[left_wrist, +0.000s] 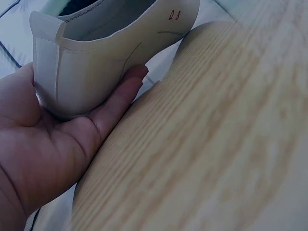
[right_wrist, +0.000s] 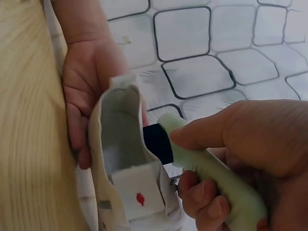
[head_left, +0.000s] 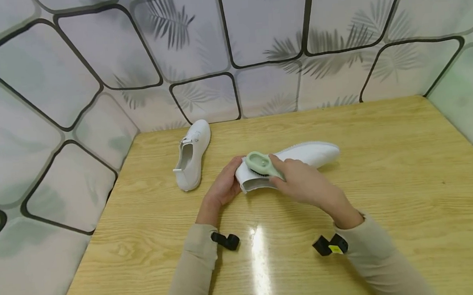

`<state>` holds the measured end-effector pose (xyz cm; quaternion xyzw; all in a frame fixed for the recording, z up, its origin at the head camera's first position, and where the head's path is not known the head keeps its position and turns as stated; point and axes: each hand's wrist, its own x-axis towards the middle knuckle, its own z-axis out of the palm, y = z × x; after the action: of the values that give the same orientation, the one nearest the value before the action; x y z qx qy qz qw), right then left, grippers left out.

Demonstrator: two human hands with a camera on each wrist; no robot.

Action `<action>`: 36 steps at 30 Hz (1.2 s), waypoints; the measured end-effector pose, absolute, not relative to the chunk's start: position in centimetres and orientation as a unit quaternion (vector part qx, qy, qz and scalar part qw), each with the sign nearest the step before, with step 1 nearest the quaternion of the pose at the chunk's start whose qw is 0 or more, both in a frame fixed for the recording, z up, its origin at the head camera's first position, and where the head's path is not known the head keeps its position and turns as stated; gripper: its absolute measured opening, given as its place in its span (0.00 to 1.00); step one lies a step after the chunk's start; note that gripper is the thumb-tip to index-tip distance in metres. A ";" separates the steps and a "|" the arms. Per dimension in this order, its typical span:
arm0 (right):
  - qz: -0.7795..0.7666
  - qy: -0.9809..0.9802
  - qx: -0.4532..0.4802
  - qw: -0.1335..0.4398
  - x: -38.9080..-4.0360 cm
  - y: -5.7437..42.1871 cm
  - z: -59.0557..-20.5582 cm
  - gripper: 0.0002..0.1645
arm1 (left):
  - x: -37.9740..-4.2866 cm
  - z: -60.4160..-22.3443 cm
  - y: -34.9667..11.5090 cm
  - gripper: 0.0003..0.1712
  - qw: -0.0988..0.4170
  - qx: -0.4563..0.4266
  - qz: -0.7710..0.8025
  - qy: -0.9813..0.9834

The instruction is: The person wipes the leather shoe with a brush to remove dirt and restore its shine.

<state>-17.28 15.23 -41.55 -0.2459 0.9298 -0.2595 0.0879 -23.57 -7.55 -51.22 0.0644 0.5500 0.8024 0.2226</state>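
Note:
My left hand (head_left: pixel 224 184) grips a white shoe (head_left: pixel 311 152) by its heel, the fingers under and along one side, as the left wrist view shows with the pale heel (left_wrist: pixel 77 72) cupped in the palm. The shoe lies tilted on its side, toe to the right, its opening facing me. In my right hand (head_left: pixel 304 182) is a light green brush (head_left: pixel 259 162), thumb on its back and fingers curled round the handle. Its dark bristles (right_wrist: pixel 158 143) press against the shoe's outer side near the heel in the right wrist view.
A second white shoe (head_left: pixel 193 156) stands upright on the wooden table (head_left: pixel 403 192), left of my hands, toe away from me. A patterned cloth wall (head_left: pixel 269 88) borders the table at the back and sides. Small black cameras (head_left: pixel 225 240) sit on both wrists.

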 end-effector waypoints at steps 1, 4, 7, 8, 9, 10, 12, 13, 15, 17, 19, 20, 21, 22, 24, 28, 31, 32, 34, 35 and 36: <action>-0.260 0.930 -0.244 0.088 -17.2 15.1 -41.6 0.39 | -23.6 -51.2 -7.6 0.18 0.224 0.065 0.801 0.551; -0.257 0.932 -0.238 0.089 -17.0 15.4 -41.5 0.38 | -23.5 -51.2 -7.5 0.20 0.232 0.067 0.796 0.555; -0.251 0.938 -0.229 0.076 -17.0 16.2 -41.2 0.38 | -23.5 -51.1 -7.4 0.20 0.232 0.066 0.798 0.553; -0.246 0.940 -0.224 0.072 -17.1 16.3 -41.2 0.38 | -23.5 -51.1 -7.3 0.20 0.231 0.066 0.798 0.552; -0.240 0.943 -0.221 0.066 -17.2 16.3 -41.2 0.38 | -23.5 -51.1 -7.3 0.20 0.228 0.066 0.800 0.551; -0.238 0.944 -0.219 0.061 -17.3 16.2 -41.2 0.38 | -23.5 -51.1 -7.3 0.19 0.226 0.065 0.801 0.550; -0.235 0.945 -0.221 0.056 -17.5 15.8 -41.3 0.38 | -23.5 -51.1 -7.4 0.19 0.224 0.065 0.802 0.550; -0.237 0.944 -0.224 0.060 -17.5 15.6 -41.3 0.38 | -23.5 -51.1 -7.4 0.18 0.224 0.065 0.802 0.549; -0.244 0.938 -0.235 0.069 -17.5 15.3 -41.3 0.39 | -23.4 -51.0 -7.4 0.18 0.224 0.066 0.802 0.550; -0.249 0.934 -0.244 0.077 -17.4 15.4 -41.1 0.39 | -23.4 -51.0 -7.4 0.18 0.227 0.069 0.800 0.551; -0.248 0.934 -0.242 0.086 -17.2 15.8 -41.0 0.38 | -23.4 -51.0 -7.5 0.19 0.231 0.070 0.798 0.552; -0.246 0.935 -0.239 0.086 -17.2 16.0 -41.0 0.38 | -23.4 -51.0 -7.5 0.19 0.232 0.070 0.797 0.553; -0.243 0.937 -0.235 0.083 -17.2 16.2 -41.0 0.38 | -23.4 -51.0 -7.5 0.19 0.233 0.069 0.797 0.553; -0.238 0.940 -0.231 0.079 -17.2 16.4 -41.0 0.37 | -23.4 -51.0 -7.5 0.19 0.233 0.067 0.797 0.553; -0.232 0.944 -0.225 0.071 -17.3 16.3 -41.1 0.37 | -23.4 -51.0 -7.5 0.20 0.231 0.063 0.799 0.552; -0.232 0.941 -0.239 0.066 -17.6 15.6 -41.3 0.38 | -23.5 -51.1 -7.6 0.19 0.224 0.063 0.800 0.553; -0.241 0.934 -0.251 0.086 -17.5 15.5 -41.2 0.39 | -23.5 -51.2 -7.7 0.18 0.220 0.069 0.800 0.554; -0.241 0.933 -0.251 0.094 -17.4 15.6 -41.1 0.39 | -23.5 -51.2 -7.7 0.18 0.221 0.071 0.799 0.555; -0.241 0.934 -0.243 0.102 -17.4 16.0 -40.9 0.38 | -23.5 -51.2 -7.7 0.19 0.221 0.073 0.798 0.556; -0.239 0.936 -0.237 0.100 -17.4 16.2 -40.9 0.38 | -23.5 -51.2 -7.7 0.19 0.222 0.074 0.797 0.556; -0.236 0.939 -0.234 0.093 -17.4 16.3 -40.9 0.38 | -23.5 -51.1 -7.7 0.19 0.222 0.073 0.798 0.556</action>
<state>-17.38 16.26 -40.86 -0.2336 0.9387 -0.2359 0.0928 -23.52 -7.74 -51.13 0.0734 0.5557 0.7977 0.2224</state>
